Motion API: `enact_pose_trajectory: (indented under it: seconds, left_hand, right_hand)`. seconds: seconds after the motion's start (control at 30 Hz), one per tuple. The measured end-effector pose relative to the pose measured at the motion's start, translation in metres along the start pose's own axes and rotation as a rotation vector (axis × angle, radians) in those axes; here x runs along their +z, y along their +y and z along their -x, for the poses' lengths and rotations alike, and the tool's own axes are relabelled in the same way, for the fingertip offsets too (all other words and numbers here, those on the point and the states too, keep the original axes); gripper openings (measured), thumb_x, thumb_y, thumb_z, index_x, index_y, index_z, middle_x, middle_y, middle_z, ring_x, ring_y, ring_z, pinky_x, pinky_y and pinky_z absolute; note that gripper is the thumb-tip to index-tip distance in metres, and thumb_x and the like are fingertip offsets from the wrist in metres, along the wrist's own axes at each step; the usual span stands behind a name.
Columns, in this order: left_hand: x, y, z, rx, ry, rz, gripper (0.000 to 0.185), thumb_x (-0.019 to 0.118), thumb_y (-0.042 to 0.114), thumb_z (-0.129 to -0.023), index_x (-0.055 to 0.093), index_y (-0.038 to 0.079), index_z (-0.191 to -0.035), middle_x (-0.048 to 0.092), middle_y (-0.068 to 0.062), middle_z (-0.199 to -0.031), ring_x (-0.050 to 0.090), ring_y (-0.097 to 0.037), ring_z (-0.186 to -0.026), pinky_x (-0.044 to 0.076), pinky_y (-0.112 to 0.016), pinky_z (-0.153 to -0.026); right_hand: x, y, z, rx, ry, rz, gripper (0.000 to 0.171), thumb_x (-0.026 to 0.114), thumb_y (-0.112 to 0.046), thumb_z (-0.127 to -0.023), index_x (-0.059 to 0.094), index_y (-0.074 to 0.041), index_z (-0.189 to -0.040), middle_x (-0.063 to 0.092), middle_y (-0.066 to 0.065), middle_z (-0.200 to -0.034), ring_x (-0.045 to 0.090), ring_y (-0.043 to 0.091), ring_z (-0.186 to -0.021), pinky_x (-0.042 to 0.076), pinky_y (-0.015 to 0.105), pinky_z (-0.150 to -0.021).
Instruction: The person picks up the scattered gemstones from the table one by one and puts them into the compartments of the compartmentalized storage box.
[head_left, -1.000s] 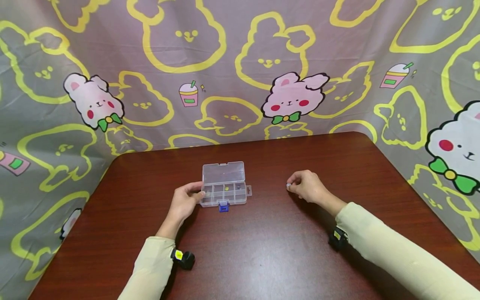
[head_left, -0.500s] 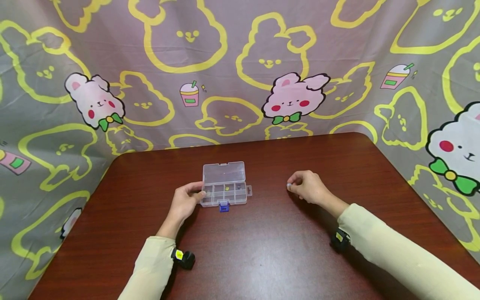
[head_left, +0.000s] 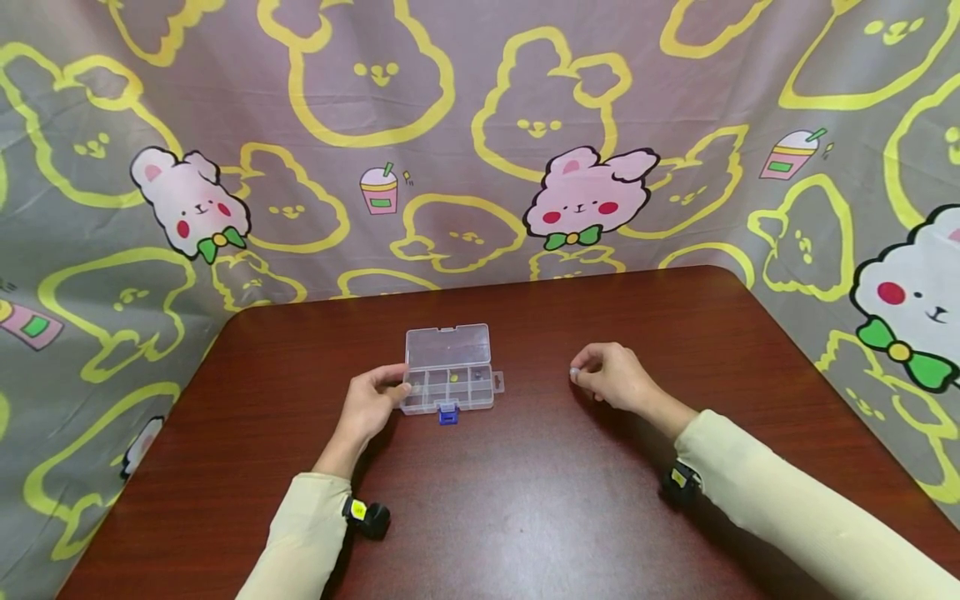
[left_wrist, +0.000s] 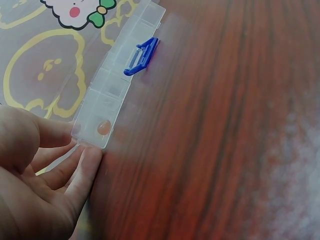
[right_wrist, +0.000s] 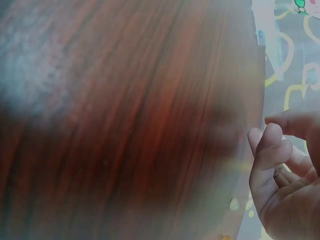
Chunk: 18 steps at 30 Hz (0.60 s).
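Clear plastic compartment box [head_left: 448, 379] with a hinged lid standing open and a blue latch [head_left: 447, 412] on its near edge sits a little left of centre on the dark red-brown wooden table [head_left: 525, 517]. Our left hand [head_left: 367, 407] rests at the box's left end, thumb and fingers closed lightly about that corner; the left wrist view shows the fingertips [left_wrist: 90, 160] touching the end wall, next to a cell that holds a small orange bead [left_wrist: 103, 128]. From the head view we make out a yellow bit [head_left: 453, 377] and a darker bit [head_left: 476, 376] in other cells, too small to name. Our right hand [head_left: 611, 377] lies well apart, to the right of the box, fingers curled with thumb and forefinger pinching a small pale bead [head_left: 574, 374]; the right wrist view shows only curled fingers [right_wrist: 272, 145] above blurred table grain, the bead itself hidden. Behind the table hangs a grey cloth printed with pink rabbits [head_left: 480, 125]. We judge the step in hand to be sorting: one piece picked up, box steadied, piece not yet placed. The next move, as we read it, calls for carrying the pinched bead leftward over the open cells, choosing a compartment, and releasing low so it does not bounce, while the left hand keeps the light box from sliding.
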<state>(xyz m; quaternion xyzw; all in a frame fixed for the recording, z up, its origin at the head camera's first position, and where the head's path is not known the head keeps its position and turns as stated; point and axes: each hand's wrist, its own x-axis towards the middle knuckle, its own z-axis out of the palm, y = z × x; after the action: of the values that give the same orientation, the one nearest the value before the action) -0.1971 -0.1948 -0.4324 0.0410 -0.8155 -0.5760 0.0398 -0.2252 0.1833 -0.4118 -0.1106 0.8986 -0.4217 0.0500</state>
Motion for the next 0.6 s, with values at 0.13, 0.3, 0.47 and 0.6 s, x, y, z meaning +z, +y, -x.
enact_pose_trajectory:
  seconds: [0.13,0.3,0.47,0.6]
  left_hand:
    - [-0.0001,0.0000,-0.0001,-0.003,-0.001,-0.004,0.032,0.066,-0.006,-0.091,0.066,-0.007,-0.123,0.066,-0.026,-0.119,0.063,-0.011,-0.079,0.050,-0.018,-0.066]
    - [-0.0001,0.0000,0.0003,-0.005,-0.001,0.004,0.032,0.066,-0.006,-0.091,0.066,-0.008,-0.123,0.066,-0.027,-0.119,0.063,-0.011,-0.079,0.051,-0.018,-0.067]
    - [0.0002,0.0001,0.0002,-0.002,0.001,0.005,0.031,0.066,-0.007,-0.091,0.066,-0.008,-0.123,0.066,-0.027,-0.118,0.064,-0.012,-0.080,0.052,-0.017,-0.067]
    - [0.0002,0.0003,0.0003,0.001,0.000,0.004,0.031,0.066,-0.006,-0.092,0.066,-0.008,-0.123,0.066,-0.027,-0.118,0.064,-0.013,-0.081,0.052,-0.017,-0.067]
  right_hand:
    - [0.0015,-0.0002,0.0007,-0.004,0.006,-0.002,0.005,0.072,-0.007,-0.090,0.070,-0.004,-0.093,0.068,0.003,-0.075,0.056,0.016,-0.049,0.046,0.029,-0.045]
    - [0.0043,-0.0013,0.0002,-0.012,0.003,-0.014,0.005,0.072,-0.007,-0.090,0.070,-0.004,-0.092,0.067,0.003,-0.073,0.056,0.016,-0.049,0.048,0.030,-0.046]
    - [0.0071,-0.0035,0.0001,-0.033,-0.003,-0.031,0.004,0.072,-0.005,-0.089,0.070,-0.004,-0.092,0.067,0.003,-0.072,0.056,0.017,-0.049,0.049,0.031,-0.048]
    - [0.0102,-0.0062,0.0004,-0.034,-0.013,-0.045,0.005,0.072,-0.005,-0.089,0.070,-0.004,-0.093,0.067,0.003,-0.073,0.056,0.017,-0.050,0.050,0.031,-0.049]
